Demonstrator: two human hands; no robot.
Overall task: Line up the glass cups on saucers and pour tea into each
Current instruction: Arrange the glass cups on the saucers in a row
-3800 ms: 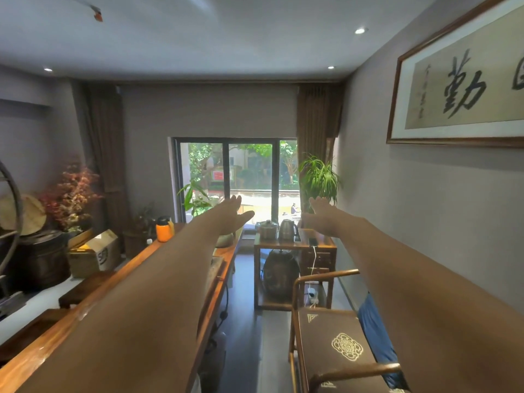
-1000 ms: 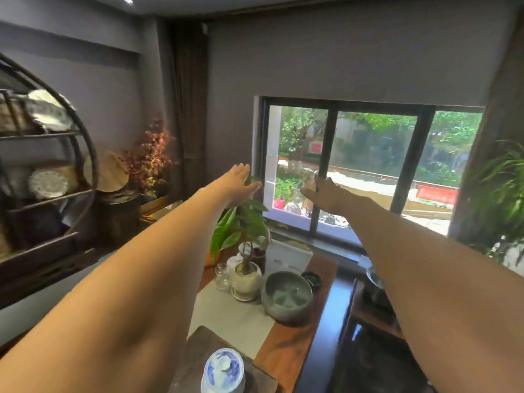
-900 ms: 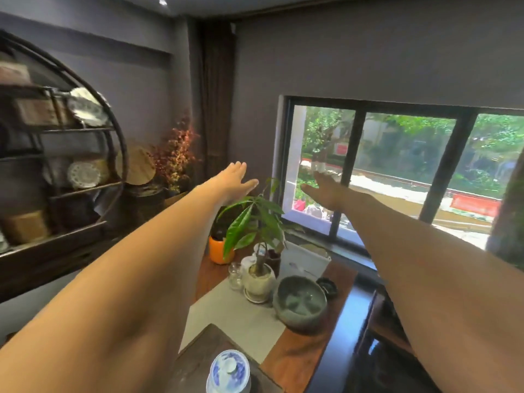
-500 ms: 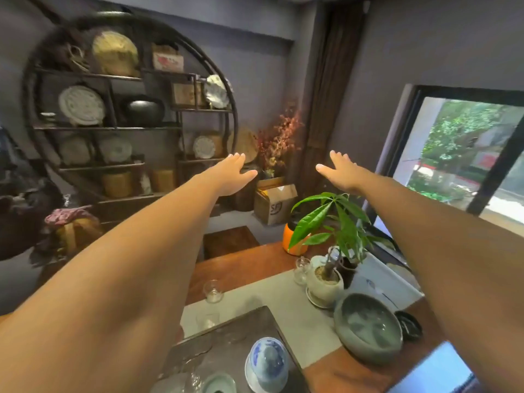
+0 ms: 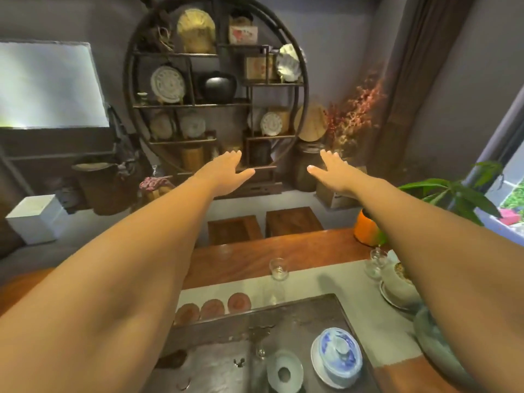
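Note:
Both arms are stretched forward above the tea table. My left hand (image 5: 226,173) and my right hand (image 5: 331,173) are flat, fingers apart, holding nothing. Below them, three round brown saucers (image 5: 212,308) lie in a row on a pale runner (image 5: 309,285). A small glass cup (image 5: 278,268) stands just beyond the runner's far edge, another glass cup (image 5: 377,258) at the right near my forearm. On the dark stone tea tray (image 5: 309,319) sit a blue-and-white lidded bowl (image 5: 338,357) and a pale ceramic ring piece (image 5: 284,371).
An orange pot (image 5: 365,229) and a green plant (image 5: 453,194) stand at the table's right end, with a grey-green bowl (image 5: 433,344) near the right edge. Two wooden stools (image 5: 263,225) sit beyond the table. A round display shelf (image 5: 217,92) fills the far wall.
The view has swung left from the window to the shelf and tilted down. Saucers and more of the tray are now visible. Both hands stay outstretched and empty.

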